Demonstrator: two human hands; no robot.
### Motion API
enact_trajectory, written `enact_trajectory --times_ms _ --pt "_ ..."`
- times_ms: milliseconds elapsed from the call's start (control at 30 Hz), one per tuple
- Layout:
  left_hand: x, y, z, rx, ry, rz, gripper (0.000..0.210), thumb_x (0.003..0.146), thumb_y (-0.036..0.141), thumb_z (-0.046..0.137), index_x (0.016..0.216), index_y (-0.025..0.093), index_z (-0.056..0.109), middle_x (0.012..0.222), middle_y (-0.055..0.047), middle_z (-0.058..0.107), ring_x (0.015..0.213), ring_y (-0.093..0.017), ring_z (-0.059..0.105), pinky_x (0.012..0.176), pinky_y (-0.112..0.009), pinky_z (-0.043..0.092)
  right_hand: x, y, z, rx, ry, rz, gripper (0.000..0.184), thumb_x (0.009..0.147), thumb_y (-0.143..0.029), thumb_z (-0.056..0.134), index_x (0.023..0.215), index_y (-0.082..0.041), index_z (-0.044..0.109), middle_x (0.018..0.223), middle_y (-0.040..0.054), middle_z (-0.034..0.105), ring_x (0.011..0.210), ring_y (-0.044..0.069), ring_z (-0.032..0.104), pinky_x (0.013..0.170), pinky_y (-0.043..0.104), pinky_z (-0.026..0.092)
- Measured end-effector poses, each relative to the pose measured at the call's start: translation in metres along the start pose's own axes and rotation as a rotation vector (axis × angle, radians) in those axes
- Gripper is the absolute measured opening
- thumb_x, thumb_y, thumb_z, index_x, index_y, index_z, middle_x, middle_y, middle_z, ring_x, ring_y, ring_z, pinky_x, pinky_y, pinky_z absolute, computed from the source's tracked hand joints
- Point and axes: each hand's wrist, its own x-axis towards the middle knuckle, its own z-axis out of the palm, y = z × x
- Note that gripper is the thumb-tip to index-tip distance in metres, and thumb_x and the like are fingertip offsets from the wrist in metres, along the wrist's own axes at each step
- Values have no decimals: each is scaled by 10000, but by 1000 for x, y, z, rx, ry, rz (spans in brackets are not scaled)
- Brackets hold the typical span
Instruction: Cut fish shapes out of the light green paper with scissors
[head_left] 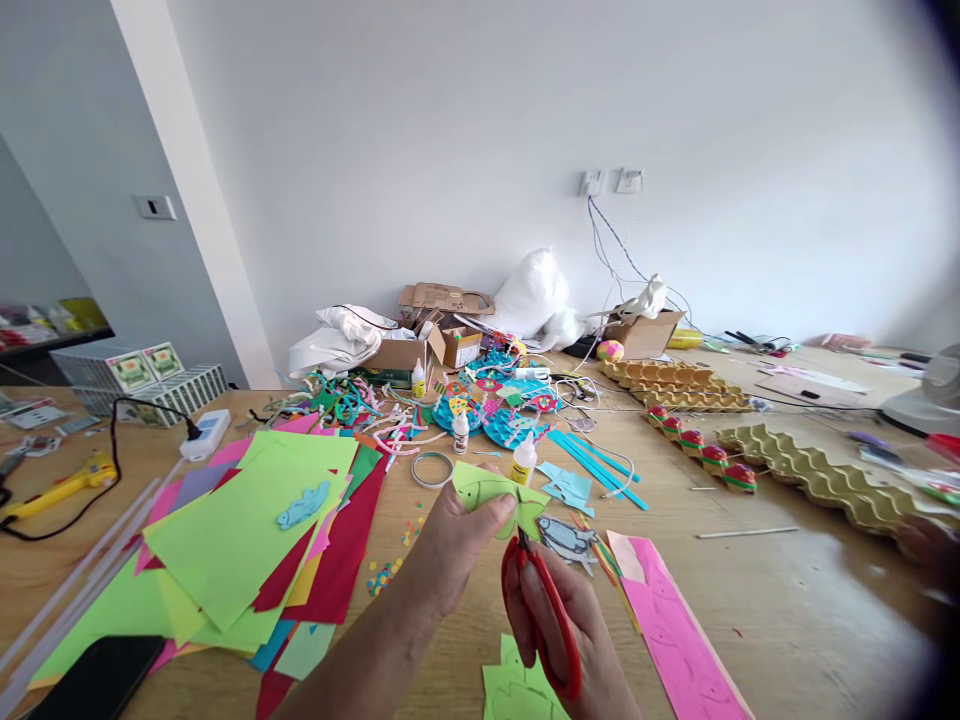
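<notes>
Holding, left hand (pixel 459 555): green paper (pixel 480 487), pinched beneath thumb.
Right hand (pixel 591 622): red scissors (pixel 568 640), gripped by handles, blades at paper.

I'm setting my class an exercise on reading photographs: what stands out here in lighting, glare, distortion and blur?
Head view: soft light across the wall; a pale sheen on the right part of the table; the white wall strip at left slants, probably lens distortion; dark, blurred shading at the right edge; left hand and red scissors fairly sharp.
</notes>
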Motion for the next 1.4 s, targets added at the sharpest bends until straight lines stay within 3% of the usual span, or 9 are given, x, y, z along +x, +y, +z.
enact_trajectory --times_ms 733,1200,1400 --pt "1 2 -4 72 -121 -34 123 697 246 566 670 165 477 636 36 446 602 -92 370 604 -225 323 -3 0 -3 -24 -14 10 398 852 -539 429 636 -206 446 391 -77 391 357 82 309 385 221 212" --pt "0 5 -1 96 -56 -49 131 637 242 617 696 175 521 621 42 493 598 -104 420 607 -224 333 -6 -5 -1 -31 -3 8 354 866 -496 425 656 -211 446 429 -66 412 388 98 340 427 233 253" --pt "-1 3 -1 78 -83 -56 108 659 223 601 705 178 514 625 46 495 606 -99 422 614 -219 338 -8 -6 0 -5 15 60 342 858 -511 433 703 -207 457 460 -65 403 410 101 341 447 231 260"
